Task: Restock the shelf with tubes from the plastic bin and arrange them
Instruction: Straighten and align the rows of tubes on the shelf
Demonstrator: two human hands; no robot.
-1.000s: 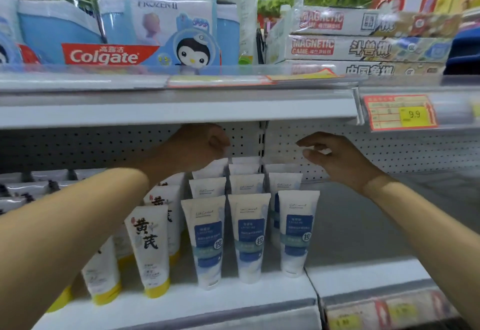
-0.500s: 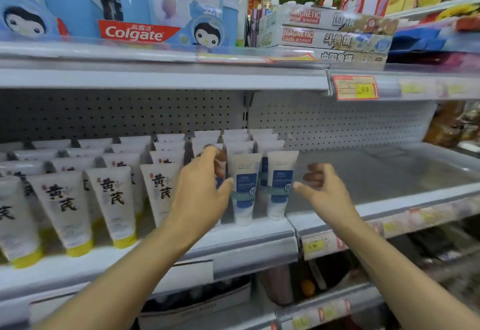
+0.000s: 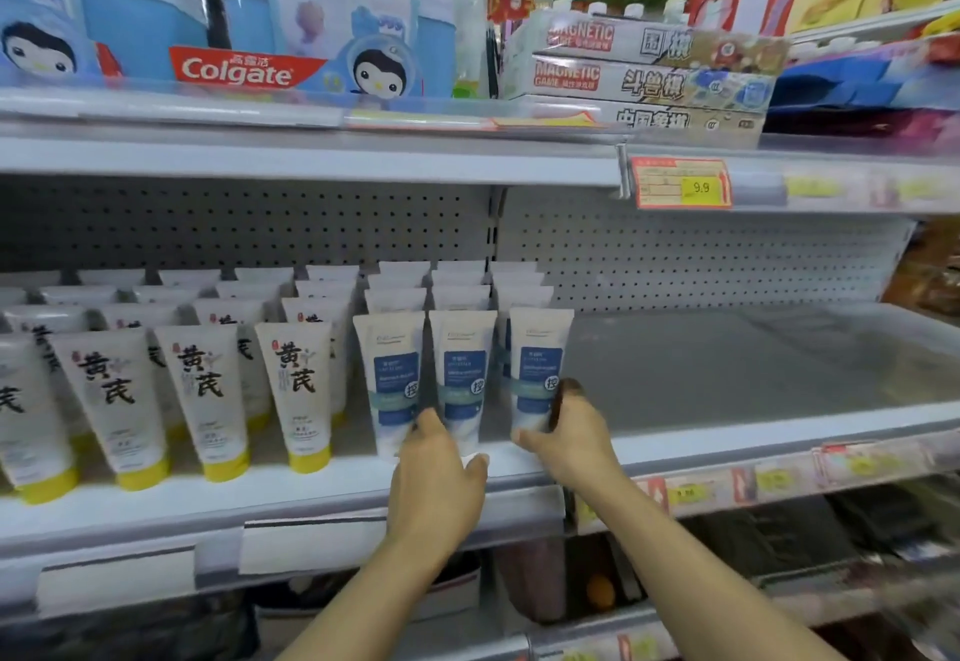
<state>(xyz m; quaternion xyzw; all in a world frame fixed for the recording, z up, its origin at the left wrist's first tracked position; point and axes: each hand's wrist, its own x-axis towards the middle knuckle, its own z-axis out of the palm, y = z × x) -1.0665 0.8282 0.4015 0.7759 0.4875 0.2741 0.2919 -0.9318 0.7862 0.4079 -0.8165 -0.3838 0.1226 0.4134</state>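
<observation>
blue-label tubes (image 3: 462, 374): white, blue panel, stood cap-down, three columns deep at frame centre
front row: three upright, side by side at the shelf (image 3: 322, 486) edge
yellow-cap tubes (image 3: 296, 390): white, black characters, cap-down, rows at centre left
shelf: white, bare grey span at centre right
</observation>
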